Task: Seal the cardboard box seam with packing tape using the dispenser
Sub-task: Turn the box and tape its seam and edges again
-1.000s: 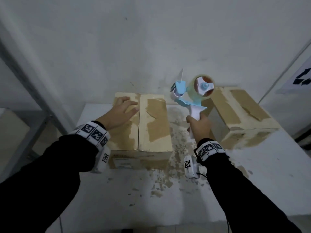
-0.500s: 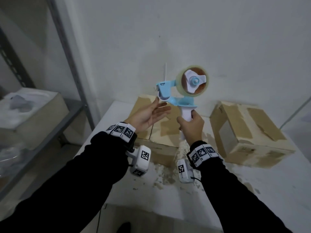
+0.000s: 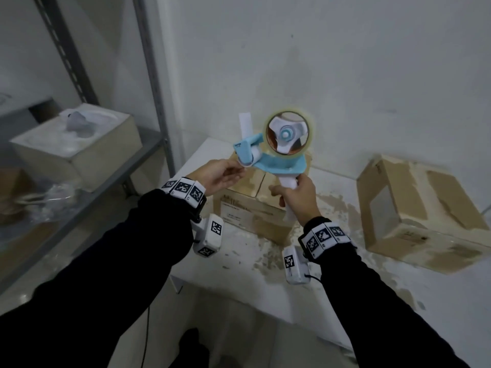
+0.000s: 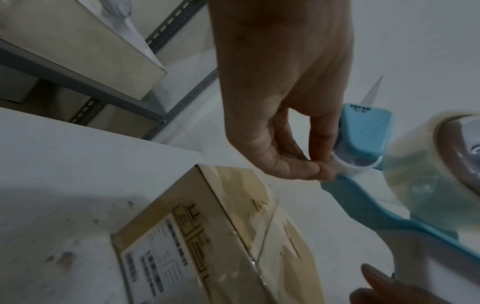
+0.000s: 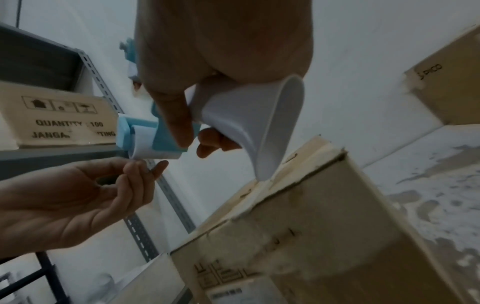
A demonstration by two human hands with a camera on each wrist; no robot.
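Observation:
My right hand [image 3: 293, 193] grips the white handle [image 5: 249, 123] of a light-blue tape dispenser [image 3: 276, 162] and holds it upright in the air above the box. A roll of clear tape [image 3: 288, 134] sits on its hub. My left hand [image 3: 235, 170] is at the dispenser's front end, where thumb and forefinger [image 4: 315, 171] pinch at the white roller [image 4: 348, 167]. The clear tape end there is hard to make out. The cardboard box [image 3: 249, 200] stands on the table below both hands, its top seam [image 4: 267, 232] facing up.
A second, worn cardboard box [image 3: 417, 208] lies on the white table [image 3: 372, 288] to the right. A grey metal shelf [image 3: 106, 181] with an open box of white packing [image 3: 77, 144] stands at the left. The wall is close behind.
My left hand left the box top and rose to the dispenser's front roller, where it now pinches. My right hand lifted the dispenser higher; the view swung left.

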